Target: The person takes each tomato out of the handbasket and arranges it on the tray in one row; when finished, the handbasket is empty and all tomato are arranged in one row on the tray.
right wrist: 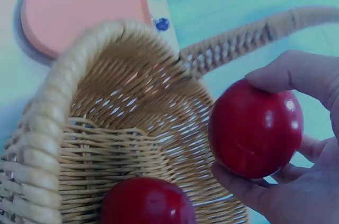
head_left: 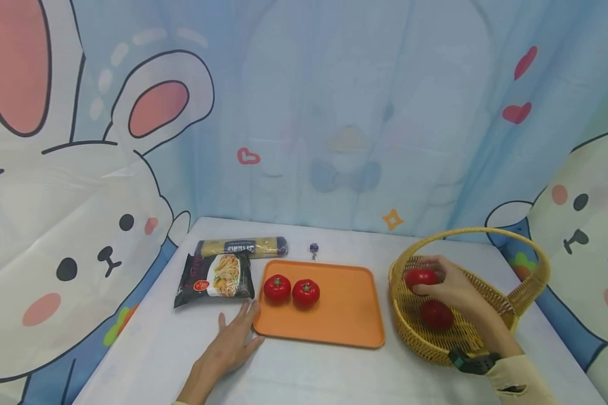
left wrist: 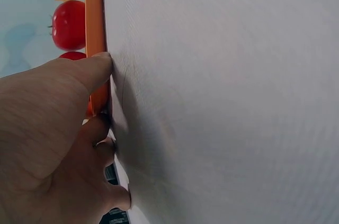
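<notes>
My right hand (head_left: 448,284) grips a red tomato (right wrist: 257,128) between thumb and fingers, inside the rim of the wicker basket (right wrist: 39,150). Lower in the basket lies a darker red round fruit (head_left: 437,315). On the left, my left hand (head_left: 229,344) rests on the table with fingers extended, its thumb and forefinger at the near left corner of the orange tray (head_left: 342,306). Two tomatoes with green tops, one on the left (head_left: 277,288) and one beside it (head_left: 306,293), sit on the tray's left half.
Behind my left hand lies a black noodle packet (head_left: 215,277), with a long yellow pasta packet (head_left: 243,247) beyond it. A small purple-topped item (head_left: 313,248) lies behind the tray. The basket's tall handle (head_left: 466,230) arches over my right hand. A printed curtain (head_left: 334,112) hangs behind the table.
</notes>
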